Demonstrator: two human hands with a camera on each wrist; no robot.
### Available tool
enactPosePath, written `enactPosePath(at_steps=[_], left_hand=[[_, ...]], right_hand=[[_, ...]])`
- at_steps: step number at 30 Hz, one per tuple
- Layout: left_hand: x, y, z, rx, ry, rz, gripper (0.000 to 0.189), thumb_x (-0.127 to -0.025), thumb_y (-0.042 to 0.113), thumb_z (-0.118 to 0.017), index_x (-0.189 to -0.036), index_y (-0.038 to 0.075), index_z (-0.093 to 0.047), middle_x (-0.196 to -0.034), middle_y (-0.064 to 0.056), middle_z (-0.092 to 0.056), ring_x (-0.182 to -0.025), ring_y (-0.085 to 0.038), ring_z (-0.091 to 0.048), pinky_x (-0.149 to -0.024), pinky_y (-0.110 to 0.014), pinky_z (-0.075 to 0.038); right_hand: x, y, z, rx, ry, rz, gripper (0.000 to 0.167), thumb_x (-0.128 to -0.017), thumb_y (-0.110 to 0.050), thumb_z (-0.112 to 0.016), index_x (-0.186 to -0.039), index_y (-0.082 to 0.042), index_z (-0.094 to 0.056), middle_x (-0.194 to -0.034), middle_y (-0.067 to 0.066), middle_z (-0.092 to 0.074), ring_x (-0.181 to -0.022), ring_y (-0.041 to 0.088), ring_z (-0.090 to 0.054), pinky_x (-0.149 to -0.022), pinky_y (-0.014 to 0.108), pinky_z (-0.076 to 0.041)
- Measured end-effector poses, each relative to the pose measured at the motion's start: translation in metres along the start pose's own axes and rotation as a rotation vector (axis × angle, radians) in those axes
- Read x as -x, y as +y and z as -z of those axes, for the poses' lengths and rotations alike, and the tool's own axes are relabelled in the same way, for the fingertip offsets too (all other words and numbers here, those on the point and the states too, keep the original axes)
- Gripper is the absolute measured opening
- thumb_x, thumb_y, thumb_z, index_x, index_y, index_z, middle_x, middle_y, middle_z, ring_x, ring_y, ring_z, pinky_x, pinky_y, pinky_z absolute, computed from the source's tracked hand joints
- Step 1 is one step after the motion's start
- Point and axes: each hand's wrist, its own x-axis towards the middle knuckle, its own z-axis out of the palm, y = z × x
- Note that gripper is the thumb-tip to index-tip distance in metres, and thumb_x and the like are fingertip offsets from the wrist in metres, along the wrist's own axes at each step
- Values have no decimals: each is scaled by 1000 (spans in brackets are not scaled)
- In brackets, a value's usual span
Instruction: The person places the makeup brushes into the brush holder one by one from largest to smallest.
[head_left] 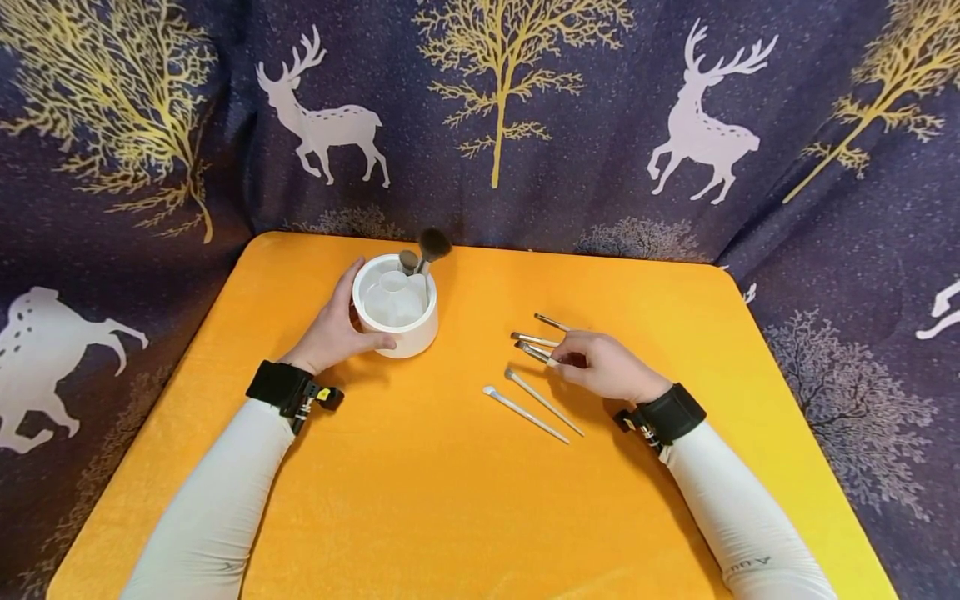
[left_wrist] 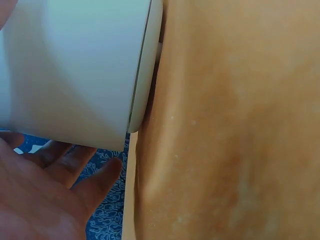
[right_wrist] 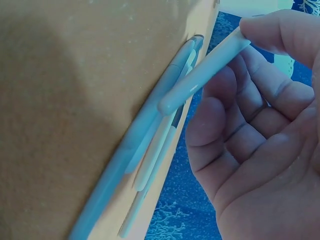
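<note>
A round white brush holder (head_left: 408,340) stands at the table's back left, with a large dark makeup brush (head_left: 434,244) and a smaller one (head_left: 408,260) upright in it. My left hand (head_left: 337,331) grips the holder's side, thumb across the front and fingers round the left. Toward the right, my right hand (head_left: 611,367) pinches a makeup brush (right_wrist: 205,72) by its pale handle between thumb and fingertips. Two brushes with dark tips (head_left: 551,321) (head_left: 534,338) lie beside that hand. Nearer the front are two pale-handled brushes (head_left: 530,415) (head_left: 547,403), side by side.
An orange cloth (head_left: 420,500) covers the table. Behind it hangs a dark blue curtain (head_left: 570,167) printed with deer and trees, close to the table's back edge. Black camera straps (head_left: 279,387) (head_left: 678,414) sit on both wrists.
</note>
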Motion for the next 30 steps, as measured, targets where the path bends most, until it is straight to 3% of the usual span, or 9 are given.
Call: enactPosePath(at_steps=[8, 22, 30], left_hand=[[-3, 1, -4, 18, 29, -34, 125, -78, 13, -106, -176, 25, -29, -169, -6, -42, -153, -30, -42, -129, -57, -28], [-1, -1, -3, -14, 20, 36, 123, -82, 22, -104, -177, 20, -25, -169, -11, -40, -152, -33, -42, -127, -58, -32], [-1, -2, -3, -5, 20, 30, 121, -81, 21, -104, -176, 20, -28, -167, -10, -42, -151, -33, -43, -128, -57, -30]], right_hand=[[0, 0, 3, -46, 19, -14, 11, -105, -13, -78, -114, -18, -79, -101, -7, -68, -85, 14, -59, -75, 33, -53], [-12, -7, 10, -63, 18, -31, 9, -105, -12, -77, -113, -15, -79, -96, -5, -68, -82, 16, -60, -72, 33, -52], [-26, -17, 12, -83, 43, 4, 6, -107, -18, -76, -111, -21, -78, -95, -7, -67, -80, 17, -60, -67, 33, -50]])
